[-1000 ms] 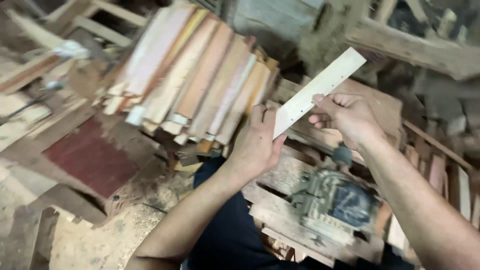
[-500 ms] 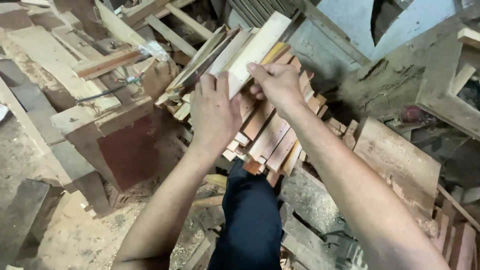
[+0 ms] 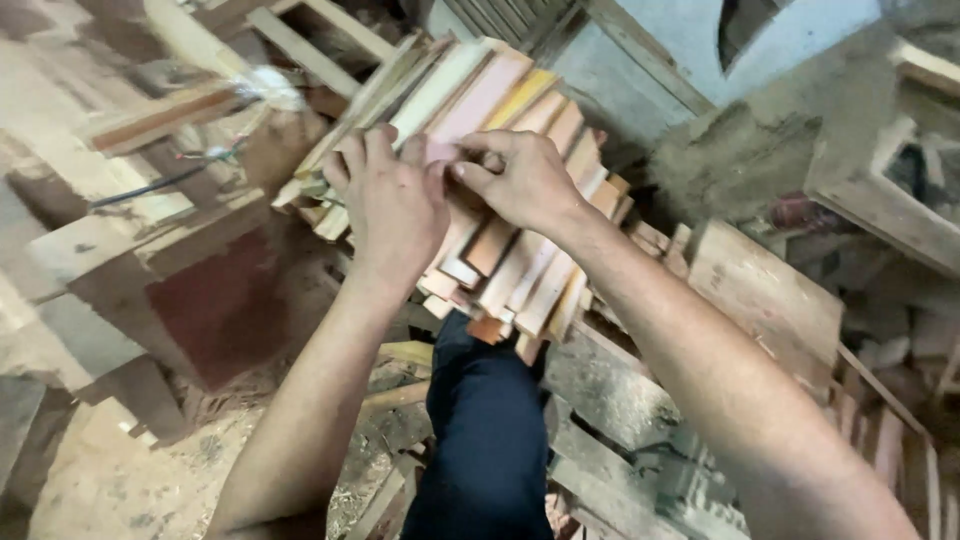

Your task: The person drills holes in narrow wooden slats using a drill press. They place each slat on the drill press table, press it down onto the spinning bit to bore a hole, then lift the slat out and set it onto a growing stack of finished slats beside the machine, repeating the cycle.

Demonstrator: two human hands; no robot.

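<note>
No pkgs, labels, signs or screens.
Around the stack of wood slats (image 3: 500, 180): bare timber only, no print.

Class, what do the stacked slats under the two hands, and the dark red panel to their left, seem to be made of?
Slats: apparently bare sawn wood, pale to reddish, matt, with cut ends showing. Red panel: probably a painted board; its flat, even colour hides any grain, so this is uncertain.
</note>
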